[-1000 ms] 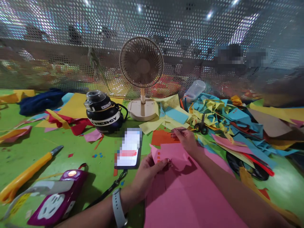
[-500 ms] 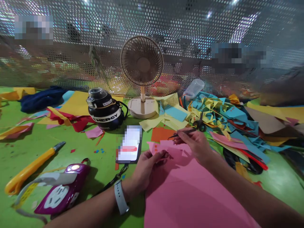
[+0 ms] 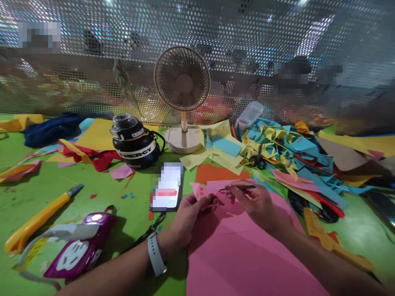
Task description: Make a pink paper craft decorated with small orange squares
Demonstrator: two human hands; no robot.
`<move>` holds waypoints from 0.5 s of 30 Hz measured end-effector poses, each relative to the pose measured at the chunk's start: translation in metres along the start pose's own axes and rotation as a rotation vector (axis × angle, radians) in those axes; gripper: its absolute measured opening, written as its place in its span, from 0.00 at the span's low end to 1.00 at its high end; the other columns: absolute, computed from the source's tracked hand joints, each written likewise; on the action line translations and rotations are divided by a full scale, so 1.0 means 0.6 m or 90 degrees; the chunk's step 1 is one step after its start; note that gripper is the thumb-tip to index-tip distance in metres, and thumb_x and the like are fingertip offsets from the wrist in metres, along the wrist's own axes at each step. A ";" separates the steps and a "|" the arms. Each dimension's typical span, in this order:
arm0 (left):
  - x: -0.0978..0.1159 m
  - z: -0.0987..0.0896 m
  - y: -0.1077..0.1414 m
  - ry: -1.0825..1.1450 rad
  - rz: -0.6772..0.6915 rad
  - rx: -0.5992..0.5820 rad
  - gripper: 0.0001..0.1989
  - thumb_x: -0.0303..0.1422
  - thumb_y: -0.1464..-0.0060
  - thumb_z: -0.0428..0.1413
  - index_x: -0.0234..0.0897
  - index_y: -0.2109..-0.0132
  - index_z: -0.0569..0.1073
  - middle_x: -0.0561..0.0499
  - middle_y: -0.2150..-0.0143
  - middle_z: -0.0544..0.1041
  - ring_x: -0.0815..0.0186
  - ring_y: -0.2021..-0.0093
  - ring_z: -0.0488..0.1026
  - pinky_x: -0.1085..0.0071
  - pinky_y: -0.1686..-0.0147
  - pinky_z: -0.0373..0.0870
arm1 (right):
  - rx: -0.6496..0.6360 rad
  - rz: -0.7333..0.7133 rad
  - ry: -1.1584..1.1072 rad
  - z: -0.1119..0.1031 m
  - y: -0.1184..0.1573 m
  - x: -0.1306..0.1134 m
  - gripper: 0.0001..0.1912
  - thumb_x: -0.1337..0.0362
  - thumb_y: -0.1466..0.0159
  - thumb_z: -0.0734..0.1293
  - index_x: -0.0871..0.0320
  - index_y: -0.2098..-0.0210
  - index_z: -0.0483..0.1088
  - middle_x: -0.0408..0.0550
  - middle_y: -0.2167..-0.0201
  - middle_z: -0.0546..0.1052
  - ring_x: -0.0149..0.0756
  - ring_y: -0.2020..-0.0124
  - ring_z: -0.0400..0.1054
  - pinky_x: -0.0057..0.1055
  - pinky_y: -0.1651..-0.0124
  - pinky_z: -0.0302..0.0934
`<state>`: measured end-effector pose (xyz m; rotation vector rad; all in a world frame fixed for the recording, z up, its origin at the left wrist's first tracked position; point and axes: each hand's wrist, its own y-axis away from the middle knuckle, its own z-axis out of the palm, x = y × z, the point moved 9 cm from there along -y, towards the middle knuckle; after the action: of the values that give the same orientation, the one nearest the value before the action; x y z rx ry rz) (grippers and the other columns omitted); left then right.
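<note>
In the head view, my right hand [image 3: 257,205] is closed round a pair of dark, thin tweezers [image 3: 247,187], whose tip points left, close to my left fingertips. My left hand [image 3: 191,213], with a pale watch strap [image 3: 156,255] on its wrist, is pinched closed over the pink paper [image 3: 247,259]. What lies between its fingertips is too small or hidden to make out. Small orange squares [image 3: 201,189] sit on the pink paper's upper left corner. Orange paper [image 3: 210,174] lies just beyond the pink paper.
A phone [image 3: 166,187] lies left of the pink paper. Behind stand a black bottle [image 3: 134,144] and a fan [image 3: 182,82]. A yellow cutter [image 3: 43,218] and a purple power strip [image 3: 83,242] lie left. Paper scraps [image 3: 277,142] and scissors [image 3: 259,160] are at right.
My right hand has come down and nearer, bringing the tweezers from over the orange paper to beside my left fingertips. My left hand stays almost in place. The view has shifted slightly.
</note>
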<state>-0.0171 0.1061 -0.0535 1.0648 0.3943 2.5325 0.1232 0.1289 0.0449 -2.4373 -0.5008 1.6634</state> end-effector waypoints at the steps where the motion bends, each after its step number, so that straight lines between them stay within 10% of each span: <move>1: 0.000 0.000 0.000 -0.001 0.001 0.000 0.16 0.33 0.65 0.73 0.30 0.69 0.80 0.46 0.69 0.82 0.68 0.69 0.77 0.76 0.65 0.73 | -0.001 -0.005 0.005 0.000 0.000 -0.001 0.10 0.60 0.35 0.66 0.58 0.66 0.78 0.50 0.67 0.82 0.36 0.68 0.77 0.29 0.64 0.72; 15: -0.001 -0.002 -0.002 -0.010 -0.006 0.001 0.14 0.32 0.62 0.71 0.30 0.68 0.79 0.46 0.69 0.82 0.68 0.70 0.78 0.75 0.64 0.73 | -0.002 -0.083 0.043 -0.006 0.007 -0.023 0.08 0.64 0.36 0.66 0.56 0.65 0.78 0.49 0.67 0.82 0.36 0.66 0.77 0.29 0.61 0.71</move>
<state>-0.0175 0.1067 -0.0549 1.0797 0.3967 2.5147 0.1228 0.1201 0.0569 -2.3973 -0.6392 1.5255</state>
